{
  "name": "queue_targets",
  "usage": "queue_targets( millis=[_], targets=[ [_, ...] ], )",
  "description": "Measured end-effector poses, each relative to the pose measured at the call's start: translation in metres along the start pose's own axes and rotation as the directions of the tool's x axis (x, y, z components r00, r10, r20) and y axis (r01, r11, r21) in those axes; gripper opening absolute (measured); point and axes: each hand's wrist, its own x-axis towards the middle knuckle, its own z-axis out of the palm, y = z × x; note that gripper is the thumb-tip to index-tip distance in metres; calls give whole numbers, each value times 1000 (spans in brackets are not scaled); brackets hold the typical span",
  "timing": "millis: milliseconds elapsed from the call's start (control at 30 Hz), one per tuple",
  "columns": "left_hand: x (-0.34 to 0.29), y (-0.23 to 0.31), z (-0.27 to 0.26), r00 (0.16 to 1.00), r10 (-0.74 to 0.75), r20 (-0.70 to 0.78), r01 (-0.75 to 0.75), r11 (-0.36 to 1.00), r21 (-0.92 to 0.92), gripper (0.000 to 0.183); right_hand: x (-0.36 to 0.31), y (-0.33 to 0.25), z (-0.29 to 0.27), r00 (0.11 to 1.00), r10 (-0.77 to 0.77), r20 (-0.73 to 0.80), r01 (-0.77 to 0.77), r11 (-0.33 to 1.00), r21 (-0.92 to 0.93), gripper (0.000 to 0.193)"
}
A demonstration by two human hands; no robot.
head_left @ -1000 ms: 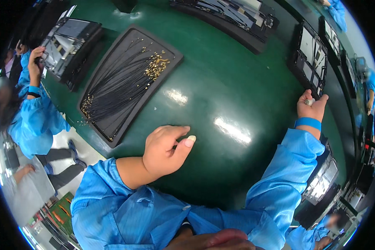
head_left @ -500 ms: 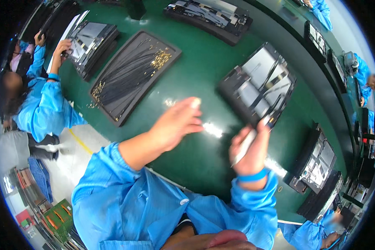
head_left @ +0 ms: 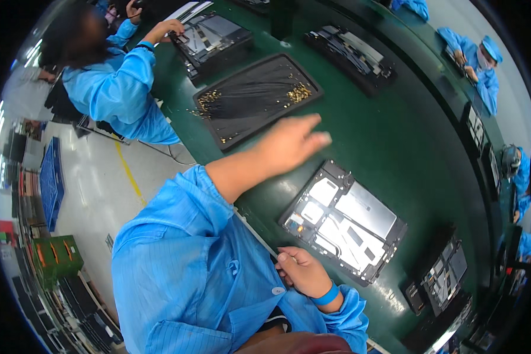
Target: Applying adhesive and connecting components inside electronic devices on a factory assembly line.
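Note:
My left hand (head_left: 286, 144) reaches over the table beside the near edge of a black tray (head_left: 233, 141). It is blurred by motion, its fingers stretched out and apart, with nothing seen in them. Low at the table edge, close to my body, my right hand (head_left: 304, 271) is closed with thumb and fingers pressed together. What it holds, if anything, is hidden. Between and right of my hands lies an opened tablet-like device (head_left: 360, 203), showing silver panels and black strips. Inside the tray are many thin black cables (head_left: 248, 97) with gold-coloured ends.
More opened devices (head_left: 354, 56) lie at the far side, with others (head_left: 445, 277) at the right. At the far left a co-worker in a blue smock (head_left: 121, 82) touches a device stack (head_left: 212, 38). A dark rail (head_left: 454, 118) runs along the right.
The view has turned. The opened device has come nearer to me and turned. My right hand has left its corner and drawn back; the white pen-like tool it held is out of sight.

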Motion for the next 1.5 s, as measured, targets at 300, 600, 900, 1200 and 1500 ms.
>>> queue_targets(
  millis=[300,600,900,1200,1500],
  targets=[
    [18,-93,-46,960,-221,-171,277,841,465,21,14,-16,-4,977,211,5,-211,974,88,35],
    [24,-37,-58,986,101,-129,-53,940,337,20,41,-30,-2,969,100,-225,-27,952,305,38],
    [18,-86,-61,992,-24,-122,97,766,636,23,27,-37,-7,933,13,-360,102,950,297,39],
    [3,-11,-61,981,118,152,-184,808,560,24,-4,-37,-20,853,-36,-521,228,924,309,39],
    [-31,47,-51,754,622,211,-656,699,284,19,-1,-60,-19,681,-448,-580,472,873,-121,32]
  ],
)
